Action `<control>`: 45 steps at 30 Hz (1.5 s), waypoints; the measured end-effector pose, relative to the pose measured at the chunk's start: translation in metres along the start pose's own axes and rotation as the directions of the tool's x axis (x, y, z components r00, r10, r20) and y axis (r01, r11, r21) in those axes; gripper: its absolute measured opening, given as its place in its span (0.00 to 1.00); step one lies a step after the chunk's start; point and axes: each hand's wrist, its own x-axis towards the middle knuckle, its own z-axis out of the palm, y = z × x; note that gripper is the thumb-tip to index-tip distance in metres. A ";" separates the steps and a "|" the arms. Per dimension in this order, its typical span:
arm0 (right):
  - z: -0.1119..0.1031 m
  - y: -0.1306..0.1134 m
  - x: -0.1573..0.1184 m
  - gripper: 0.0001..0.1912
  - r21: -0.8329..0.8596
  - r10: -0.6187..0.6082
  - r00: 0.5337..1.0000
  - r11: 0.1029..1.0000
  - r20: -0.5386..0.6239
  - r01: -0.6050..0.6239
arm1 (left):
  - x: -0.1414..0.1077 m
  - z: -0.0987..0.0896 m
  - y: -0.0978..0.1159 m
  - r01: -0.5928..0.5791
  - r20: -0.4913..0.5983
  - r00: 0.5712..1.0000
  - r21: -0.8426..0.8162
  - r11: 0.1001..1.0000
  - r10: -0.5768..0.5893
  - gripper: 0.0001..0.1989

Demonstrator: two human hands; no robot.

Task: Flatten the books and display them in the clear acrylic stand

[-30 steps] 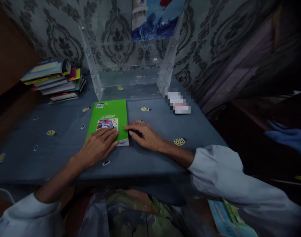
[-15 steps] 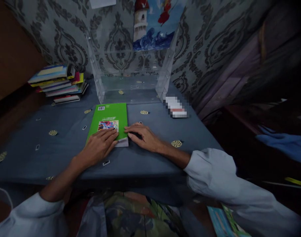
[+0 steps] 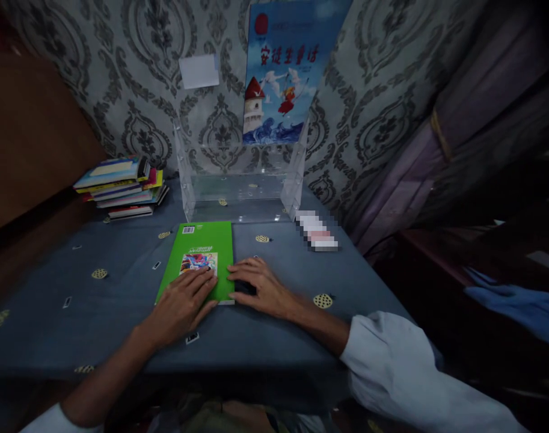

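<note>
A closed green book [image 3: 222, 240] lies on the blue tablecloth, with a barcode and a small colourful picture on its cover. Flat across the lower left part of that cover rests my left hand [image 3: 184, 304], its fingers stretched out and partly over the picture. My right hand [image 3: 265, 288] is at the book's right edge. Its fingertips touch the cover's edge, and the thumb, spread apart from them, is at the lower right corner. Neither hand is wrapped round anything.
A clear acrylic stand [image 3: 238, 211] is just behind the green book. To the left is a stack of books [image 3: 121, 187]; to the right, a blurred-out pale object [image 3: 317, 231]. Higher up are a blue illustrated cover [image 3: 281, 66] and a white card [image 3: 199, 72] against patterned wallpaper.
My view has tilted up, so the table sits lower and more of the blue cover shows. The white page edge at the book's front is now mostly out of sight. Both hands stay on the book.
</note>
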 end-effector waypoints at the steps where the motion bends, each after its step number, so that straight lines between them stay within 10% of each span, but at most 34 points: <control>1: -0.001 0.000 0.000 0.17 -0.006 -0.005 1.000 1.000 0.007 0.005 | -0.001 0.001 0.000 0.012 0.001 1.000 -0.013 1.000 -0.012 0.19; 20: 0.000 0.003 -0.003 0.21 -0.015 -0.055 0.998 0.998 0.013 0.055 | 0.002 -0.002 -0.009 0.153 0.088 0.986 -0.176 0.972 -0.139 0.20; 34: -0.002 0.007 -0.001 0.21 0.041 -0.034 0.999 0.999 0.041 0.032 | 0.043 0.018 -0.095 0.242 0.328 0.920 -0.043 0.969 -0.215 0.32; 45: 0.005 0.049 0.061 0.21 -0.071 0.057 0.996 0.996 0.062 -0.053 | 0.063 0.031 -0.106 0.255 0.247 0.936 0.006 0.967 -0.249 0.28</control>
